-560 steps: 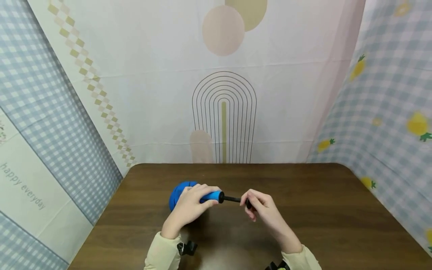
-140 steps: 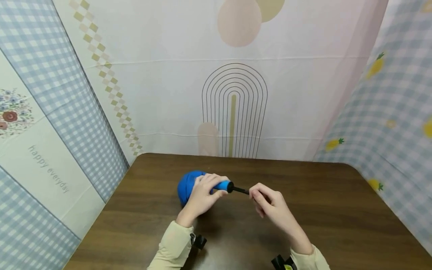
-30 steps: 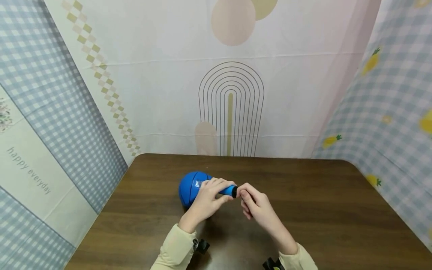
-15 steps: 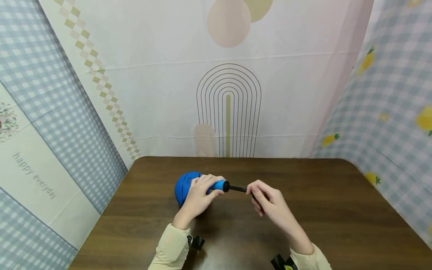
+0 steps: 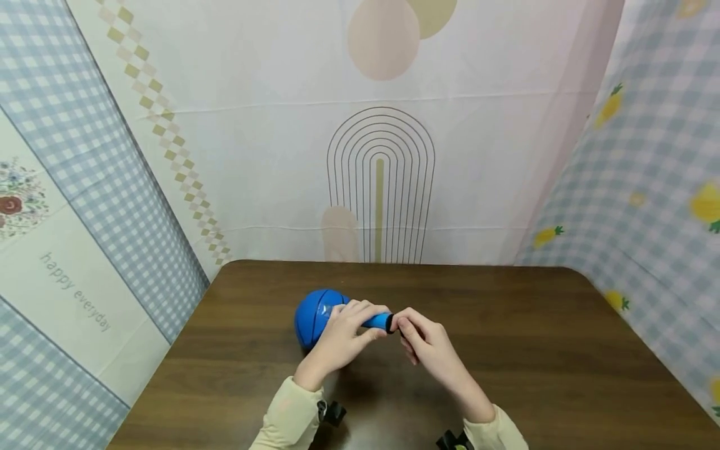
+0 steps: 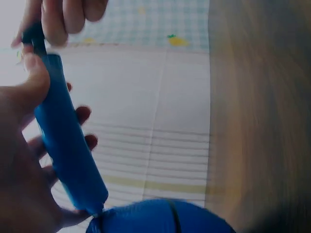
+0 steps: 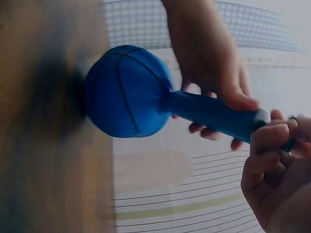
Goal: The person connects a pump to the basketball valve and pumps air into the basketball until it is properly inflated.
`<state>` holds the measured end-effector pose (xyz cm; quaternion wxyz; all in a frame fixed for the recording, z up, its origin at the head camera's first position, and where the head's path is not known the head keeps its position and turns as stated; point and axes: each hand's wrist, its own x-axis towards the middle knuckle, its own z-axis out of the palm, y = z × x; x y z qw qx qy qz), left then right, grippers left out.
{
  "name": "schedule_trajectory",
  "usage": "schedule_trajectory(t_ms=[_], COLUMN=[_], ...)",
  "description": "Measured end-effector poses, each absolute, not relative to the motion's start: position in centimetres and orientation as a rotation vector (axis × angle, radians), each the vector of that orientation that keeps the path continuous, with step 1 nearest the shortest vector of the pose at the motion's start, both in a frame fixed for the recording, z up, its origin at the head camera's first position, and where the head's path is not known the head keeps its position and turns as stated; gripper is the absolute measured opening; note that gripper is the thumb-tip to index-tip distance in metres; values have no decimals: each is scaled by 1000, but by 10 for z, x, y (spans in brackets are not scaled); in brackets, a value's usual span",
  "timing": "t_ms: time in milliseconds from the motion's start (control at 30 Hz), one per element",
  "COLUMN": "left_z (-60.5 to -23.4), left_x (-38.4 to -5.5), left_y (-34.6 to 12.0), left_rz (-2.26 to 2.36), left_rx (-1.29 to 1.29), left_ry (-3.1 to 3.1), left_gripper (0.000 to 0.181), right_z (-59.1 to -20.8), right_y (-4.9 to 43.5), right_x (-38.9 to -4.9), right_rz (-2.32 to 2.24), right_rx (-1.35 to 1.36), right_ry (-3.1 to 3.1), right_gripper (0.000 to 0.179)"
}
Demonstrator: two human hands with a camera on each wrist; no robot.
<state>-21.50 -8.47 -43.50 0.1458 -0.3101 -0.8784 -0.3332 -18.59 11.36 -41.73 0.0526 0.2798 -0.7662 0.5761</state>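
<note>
A small blue ball with dark seams (image 5: 311, 317) is on the brown table, left of my hands. My left hand (image 5: 339, 342) grips the blue barrel of a hand pump (image 5: 378, 321), its fingers wrapped around it. In the right wrist view the barrel (image 7: 214, 114) meets the ball (image 7: 127, 92) at one end; any needle there is hidden. My right hand (image 5: 425, 342) holds the pump's black handle (image 6: 33, 35) with curled fingers, close against the barrel's end. Hardly any of the rod shows.
The wooden table (image 5: 534, 362) extends around both hands. A white patterned cloth (image 5: 270, 169) hangs behind its far edge, and checked cloths hang at the left and right (image 5: 652, 206). Small black devices (image 5: 332, 414) are strapped on the wrists.
Half a second ago the black rod was drawn out to the right. My right hand has pushed the handle left, in against the barrel. My left hand keeps its grip.
</note>
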Motion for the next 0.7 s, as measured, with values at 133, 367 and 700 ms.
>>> schedule_trajectory(t_ms=[133, 367, 700], left_z=[-437, -438, -442], left_x=[-221, -228, -220], left_y=[-96, -107, -85], left_rz=[-970, -1005, -941], left_rx=[-846, -740, -858], left_ry=[-2531, -2504, -2521], left_gripper=[36, 33, 37], right_z=[-406, -395, -428], right_y=[122, 131, 107], right_x=[-181, -175, -190], right_rz=[1752, 1789, 1854], right_rx=[847, 876, 840], right_ry=[-2309, -2208, -2297], right_gripper=[20, 21, 26])
